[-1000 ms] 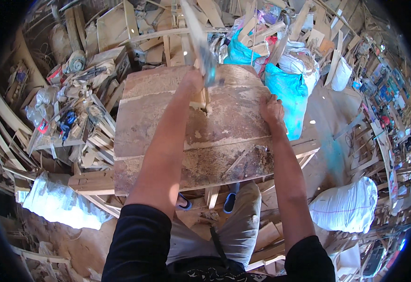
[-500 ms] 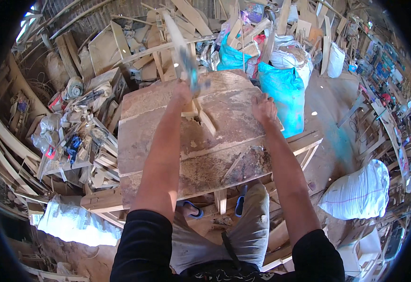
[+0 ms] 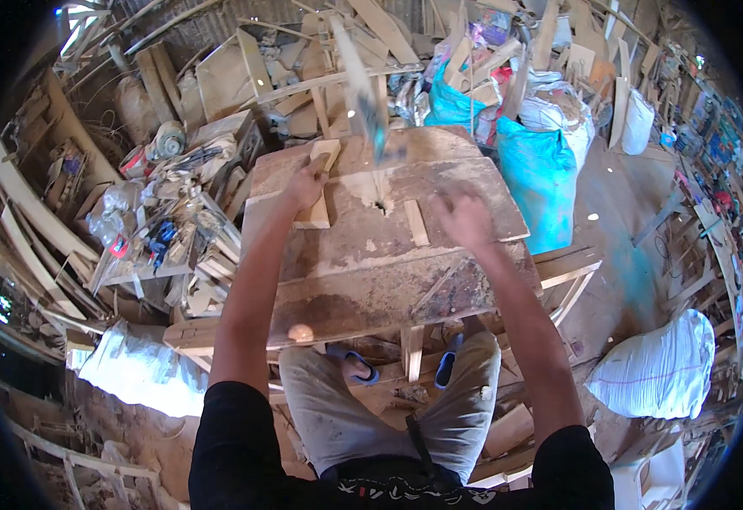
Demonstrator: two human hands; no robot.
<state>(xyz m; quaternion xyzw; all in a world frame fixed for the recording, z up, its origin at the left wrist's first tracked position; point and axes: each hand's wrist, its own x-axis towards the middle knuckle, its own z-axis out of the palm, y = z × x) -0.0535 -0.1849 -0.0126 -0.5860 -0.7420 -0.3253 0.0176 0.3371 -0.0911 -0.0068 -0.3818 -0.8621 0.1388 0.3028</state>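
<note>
My left hand [image 3: 305, 185] is closed on a pale wooden block [image 3: 314, 214] at the left of a worn wooden worktable [image 3: 337, 302]. The block lies on the tabletop, left of a small hole [image 3: 380, 206]. Above this hole stands a tall, blurred tool with a long pale arm and a teal part [image 3: 377, 136]; its exact kind is unclear. A short wooden strip [image 3: 416, 223] lies loose to the right of the hole. Just beyond the strip, my right hand [image 3: 467, 219] hovers, slightly blurred, fingers apart and nothing visible in them.
A full turquoise sack [image 3: 537, 183] stands against the table's right side. Scrap wood and a plastic bottle crowd a side bench [image 3: 150, 270] at left. A white sack [image 3: 656, 370] sits on the floor at right. Long planks lean along the back.
My left hand has moved left from beside the tool, with the block. My right hand has come inward from the table's right edge. The strip now lies apart from the block. The view has shifted.
</note>
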